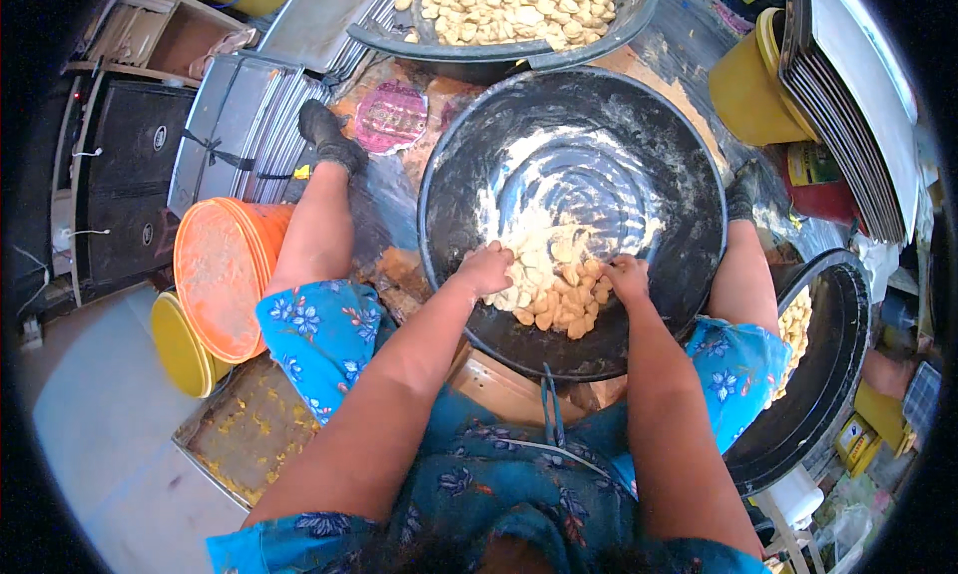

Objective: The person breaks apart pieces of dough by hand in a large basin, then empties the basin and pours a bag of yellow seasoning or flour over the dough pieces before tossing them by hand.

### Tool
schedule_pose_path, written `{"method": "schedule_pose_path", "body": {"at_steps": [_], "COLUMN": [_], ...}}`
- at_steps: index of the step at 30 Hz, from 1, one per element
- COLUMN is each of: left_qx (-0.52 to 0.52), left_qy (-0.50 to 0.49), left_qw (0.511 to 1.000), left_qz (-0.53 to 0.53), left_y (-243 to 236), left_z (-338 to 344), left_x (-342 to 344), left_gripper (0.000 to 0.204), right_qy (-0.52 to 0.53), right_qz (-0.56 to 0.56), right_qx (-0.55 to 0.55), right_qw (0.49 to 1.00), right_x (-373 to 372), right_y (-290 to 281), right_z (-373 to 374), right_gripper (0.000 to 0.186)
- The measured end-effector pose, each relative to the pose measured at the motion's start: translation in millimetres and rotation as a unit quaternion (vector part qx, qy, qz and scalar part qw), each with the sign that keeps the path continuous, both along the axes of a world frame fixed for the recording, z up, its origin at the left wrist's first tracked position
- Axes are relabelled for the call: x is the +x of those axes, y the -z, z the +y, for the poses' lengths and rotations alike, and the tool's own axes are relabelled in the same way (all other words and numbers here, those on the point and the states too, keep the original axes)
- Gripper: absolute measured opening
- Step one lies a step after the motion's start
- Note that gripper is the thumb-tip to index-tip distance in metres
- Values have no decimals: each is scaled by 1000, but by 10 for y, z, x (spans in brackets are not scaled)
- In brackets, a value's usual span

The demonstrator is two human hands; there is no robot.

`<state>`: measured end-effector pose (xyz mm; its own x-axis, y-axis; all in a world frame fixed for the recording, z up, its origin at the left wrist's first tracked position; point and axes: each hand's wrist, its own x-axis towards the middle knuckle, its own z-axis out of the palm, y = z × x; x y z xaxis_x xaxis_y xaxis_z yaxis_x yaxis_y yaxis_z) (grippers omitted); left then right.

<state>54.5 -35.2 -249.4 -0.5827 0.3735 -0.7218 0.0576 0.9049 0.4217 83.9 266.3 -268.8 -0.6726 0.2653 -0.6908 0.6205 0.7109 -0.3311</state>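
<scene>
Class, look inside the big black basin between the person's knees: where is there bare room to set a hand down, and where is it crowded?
Free: the floury far half of the black basin, beyond the dough pieces, up to the far rim. Also the pale floor left of the yellow lid. Crowded: the near side, where the left hand and right hand work the pile.

I see a pale concrete floor [90, 414] at the lower left of the frame. Directly on it sit a round yellow plastic lid [180, 346], a tipped orange plastic bucket [228, 275] beside it, and a crumb-strewn rectangular metal tray [249, 432] at lower centre-left.
</scene>
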Motion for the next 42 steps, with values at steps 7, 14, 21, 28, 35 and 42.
{"method": "schedule_pose_path", "body": {"at_steps": [7,14,21,28,35,42], "left_qx": [-58,-52,30,208,399,542], "left_qy": [66,66,-15,-202,-264,-404], "left_qw": [995,993,998,955,876,701], "left_qz": [42,86,48,-57,56,225], "left_y": [-231,-67,250,654,-1893,-3320], "left_z": [42,106,256,151,290,134], "left_x": [256,320,289,150,-1596,-2907], "left_gripper": [100,76,53,61,32,19], "right_qy": [-87,-109,-93,266,202,216], "right_qz": [-127,-45,43,-132,74,342], "right_qx": [-181,-48,-94,-505,-644,-636], "right_qw": [971,992,990,810,734,657], "right_x": [300,526,492,186,-1368,-2669], "right_y": [-395,-469,-54,-572,-1998,-3507], "right_z": [-1324,-1516,-1222,-1052,-867,-932], "right_gripper": [111,113,71,54,36,58]}}
